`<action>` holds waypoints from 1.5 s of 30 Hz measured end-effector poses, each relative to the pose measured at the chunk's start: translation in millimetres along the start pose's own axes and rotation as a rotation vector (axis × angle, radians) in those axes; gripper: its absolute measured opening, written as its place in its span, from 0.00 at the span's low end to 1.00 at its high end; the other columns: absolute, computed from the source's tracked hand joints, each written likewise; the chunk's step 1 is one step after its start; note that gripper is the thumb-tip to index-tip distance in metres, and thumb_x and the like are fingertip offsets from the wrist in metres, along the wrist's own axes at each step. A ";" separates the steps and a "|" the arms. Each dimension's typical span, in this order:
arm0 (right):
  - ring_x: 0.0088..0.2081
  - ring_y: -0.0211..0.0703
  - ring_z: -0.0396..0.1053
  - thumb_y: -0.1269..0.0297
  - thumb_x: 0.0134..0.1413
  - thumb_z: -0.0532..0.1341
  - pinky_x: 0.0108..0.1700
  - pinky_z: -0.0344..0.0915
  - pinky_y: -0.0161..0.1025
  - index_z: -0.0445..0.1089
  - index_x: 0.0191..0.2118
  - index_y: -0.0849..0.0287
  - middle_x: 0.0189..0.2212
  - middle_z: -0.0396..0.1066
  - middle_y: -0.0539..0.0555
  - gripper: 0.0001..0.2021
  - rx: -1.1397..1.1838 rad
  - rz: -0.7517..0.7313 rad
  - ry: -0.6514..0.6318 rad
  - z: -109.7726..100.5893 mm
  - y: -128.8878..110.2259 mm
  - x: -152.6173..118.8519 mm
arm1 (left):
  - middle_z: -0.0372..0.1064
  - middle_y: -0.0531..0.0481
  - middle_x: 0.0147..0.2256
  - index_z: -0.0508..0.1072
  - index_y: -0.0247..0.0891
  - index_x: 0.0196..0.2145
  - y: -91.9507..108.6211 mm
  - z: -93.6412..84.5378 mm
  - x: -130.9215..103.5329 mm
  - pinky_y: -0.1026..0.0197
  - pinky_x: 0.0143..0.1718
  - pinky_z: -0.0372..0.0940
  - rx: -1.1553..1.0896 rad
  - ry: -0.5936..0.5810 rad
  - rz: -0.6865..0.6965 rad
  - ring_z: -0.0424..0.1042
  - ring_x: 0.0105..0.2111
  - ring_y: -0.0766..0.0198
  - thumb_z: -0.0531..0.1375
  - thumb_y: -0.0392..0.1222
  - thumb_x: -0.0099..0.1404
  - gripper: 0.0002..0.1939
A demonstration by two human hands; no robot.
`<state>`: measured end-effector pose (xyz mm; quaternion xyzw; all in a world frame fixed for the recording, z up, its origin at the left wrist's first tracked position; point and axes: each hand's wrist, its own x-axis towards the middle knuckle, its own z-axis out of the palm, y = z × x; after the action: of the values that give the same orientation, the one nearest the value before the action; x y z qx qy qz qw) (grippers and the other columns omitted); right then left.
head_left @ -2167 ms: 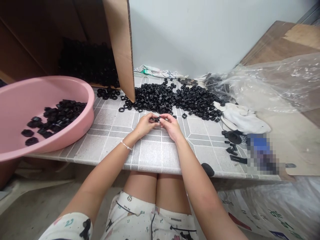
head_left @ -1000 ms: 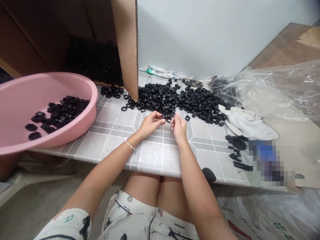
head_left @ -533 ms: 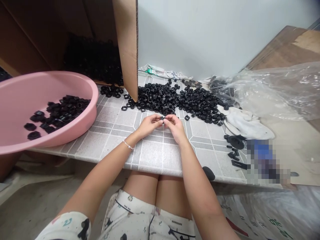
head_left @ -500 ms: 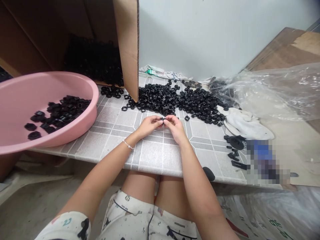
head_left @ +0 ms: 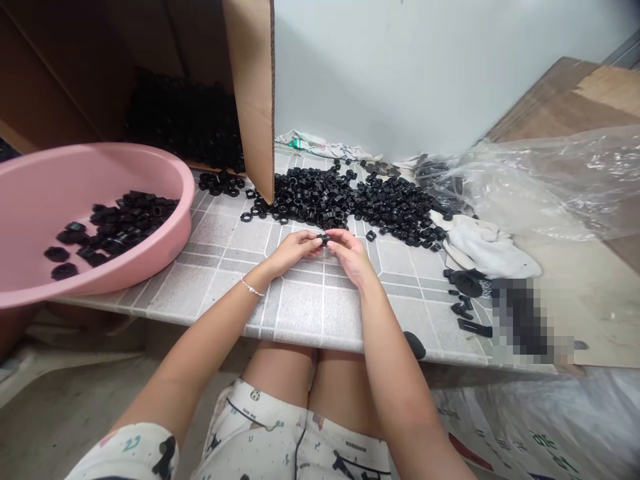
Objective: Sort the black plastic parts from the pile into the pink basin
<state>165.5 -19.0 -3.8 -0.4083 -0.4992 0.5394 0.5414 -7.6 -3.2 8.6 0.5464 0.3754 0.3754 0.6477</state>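
Observation:
Between my fingertips is a small black plastic nut-like piece (head_left: pixel 324 239), held just above the tabletop. My left hand (head_left: pixel 299 250) pinches it from the left, and my right hand (head_left: pixel 351 253) grips it from the right with thumb and forefinger. Whether it is one part or two joined parts I cannot tell. Beyond my hands lies a heap of black ring-shaped nuts (head_left: pixel 313 197), and to its right a heap of smaller black pieces (head_left: pixel 395 207). A lone black piece (head_left: pixel 371 235) sits close to my right hand.
At the left stands a pink basin (head_left: pixel 173 247) with several black assembled-looking pieces inside. A cardboard box (head_left: pixel 253 100) on its side holds more black rings. White gloves (head_left: pixel 487 243), a clear plastic bag (head_left: pixel 555 180) and black scraps (head_left: pixel 467 283) lie at the right.
My fingers have shifted slightly around the black piece, and more of it shows between them. The whole view has moved a little; heaps and basin look the same.

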 end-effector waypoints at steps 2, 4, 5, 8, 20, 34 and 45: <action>0.40 0.41 0.68 0.60 0.42 0.67 0.41 0.65 0.38 0.72 0.39 0.53 0.39 0.72 0.50 0.14 -0.028 0.001 -0.014 -0.7 1.7 0.8 | 0.73 0.45 0.34 0.71 0.32 0.38 -0.3 0.8 -0.5 0.58 0.41 0.68 0.031 -0.010 0.022 0.72 0.34 0.64 0.65 0.53 0.55 0.22; 0.39 0.40 0.67 0.59 0.42 0.67 0.39 0.64 0.37 0.72 0.39 0.52 0.38 0.72 0.49 0.14 -0.061 -0.006 -0.018 -1.5 2.7 1.3 | 0.73 0.45 0.35 0.71 0.32 0.38 -1.3 2.0 -0.5 0.57 0.41 0.67 0.093 0.012 0.068 0.72 0.35 0.63 0.65 0.51 0.56 0.20; 0.38 0.40 0.67 0.59 0.42 0.67 0.37 0.64 0.37 0.72 0.38 0.52 0.38 0.73 0.49 0.14 -0.077 -0.006 -0.014 -1.9 2.8 1.4 | 0.73 0.46 0.36 0.70 0.33 0.38 -1.9 2.6 -0.4 0.58 0.41 0.67 0.135 0.035 0.100 0.72 0.35 0.63 0.65 0.50 0.56 0.19; 0.34 0.38 0.66 0.56 0.43 0.68 0.33 0.62 0.35 0.72 0.37 0.53 0.34 0.72 0.49 0.13 -0.111 0.016 0.009 -2.4 3.0 1.4 | 0.73 0.46 0.38 0.71 0.34 0.38 -2.8 4.5 0.1 0.58 0.42 0.66 0.271 0.094 0.189 0.72 0.37 0.62 0.64 0.44 0.56 0.15; 0.22 0.36 0.60 0.36 0.52 0.53 0.27 0.59 0.37 0.70 0.26 0.56 0.20 0.63 0.48 0.27 -0.229 -0.047 0.226 2.4 8.9 2.2 | 0.71 0.45 0.41 0.70 0.34 0.40 -3.7 9.1 1.7 0.58 0.44 0.64 0.166 0.073 0.170 0.70 0.40 0.62 0.64 0.42 0.55 0.16; 0.24 0.30 0.60 0.45 0.52 0.58 0.24 0.54 0.32 0.73 0.40 0.53 0.32 0.67 0.48 0.19 -0.007 -0.022 0.115 12.7 3.1 2.3 | 0.69 0.49 0.37 0.68 0.36 0.40 2.0 6.7 3.0 0.60 0.42 0.63 -0.036 0.240 0.109 0.69 0.39 0.63 0.66 0.45 0.54 0.18; 0.29 0.35 0.63 0.44 0.54 0.55 0.30 0.57 0.35 0.72 0.27 0.57 0.32 0.71 0.52 0.22 -0.020 -0.030 0.289 10.0 5.5 4.0 | 0.69 0.48 0.37 0.67 0.36 0.40 -5.1 9.5 7.9 0.59 0.44 0.63 -0.015 0.247 0.143 0.69 0.39 0.63 0.65 0.44 0.55 0.17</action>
<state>154.4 -15.5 -7.1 -0.4796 -0.4274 0.4617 0.6116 4.8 -0.7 4.1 0.5166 0.4094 0.4879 0.5722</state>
